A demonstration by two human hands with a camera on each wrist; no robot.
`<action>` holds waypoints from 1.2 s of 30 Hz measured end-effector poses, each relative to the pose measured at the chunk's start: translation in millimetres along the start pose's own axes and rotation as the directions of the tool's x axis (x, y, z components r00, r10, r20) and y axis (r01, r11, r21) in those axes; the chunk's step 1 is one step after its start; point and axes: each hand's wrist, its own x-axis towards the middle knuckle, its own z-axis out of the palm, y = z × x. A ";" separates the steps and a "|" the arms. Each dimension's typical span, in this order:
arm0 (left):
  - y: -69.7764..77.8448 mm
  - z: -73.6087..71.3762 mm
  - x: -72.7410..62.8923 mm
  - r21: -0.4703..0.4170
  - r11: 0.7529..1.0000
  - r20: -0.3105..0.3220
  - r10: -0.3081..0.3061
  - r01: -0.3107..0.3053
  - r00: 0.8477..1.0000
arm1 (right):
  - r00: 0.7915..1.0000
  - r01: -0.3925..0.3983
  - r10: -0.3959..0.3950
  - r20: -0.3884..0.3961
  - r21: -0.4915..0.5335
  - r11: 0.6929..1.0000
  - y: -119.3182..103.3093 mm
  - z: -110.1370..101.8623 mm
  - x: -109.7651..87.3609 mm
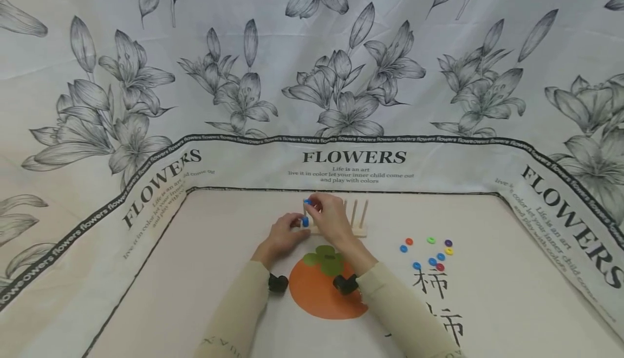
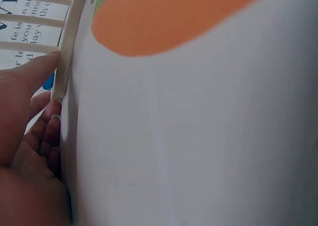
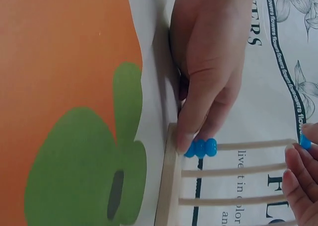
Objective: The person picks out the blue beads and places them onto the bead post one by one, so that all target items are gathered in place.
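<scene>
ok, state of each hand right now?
Left hand: closed, holding the wooden rack at its base.
Right hand: closed, pinching a blue bead.

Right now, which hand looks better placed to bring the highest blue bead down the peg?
Probably the right hand: it pinches that blue bead by the peg's upper end. The left hand is low, gripping the wooden rack's base beside the threaded blue beads.

Before me, a white cloth with grey lilies fills the upper frame; below it a band lettered FLOWERS edges my pale work surface, an orange persimmon printed at lower centre.
</scene>
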 end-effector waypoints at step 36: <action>-4.5 1.8 3.3 0.068 0.998 0.005 -0.008 0.008 1.000 | 0.986 -0.165 0.163 -0.023 -0.168 0.972 -5.0 27.9 1.5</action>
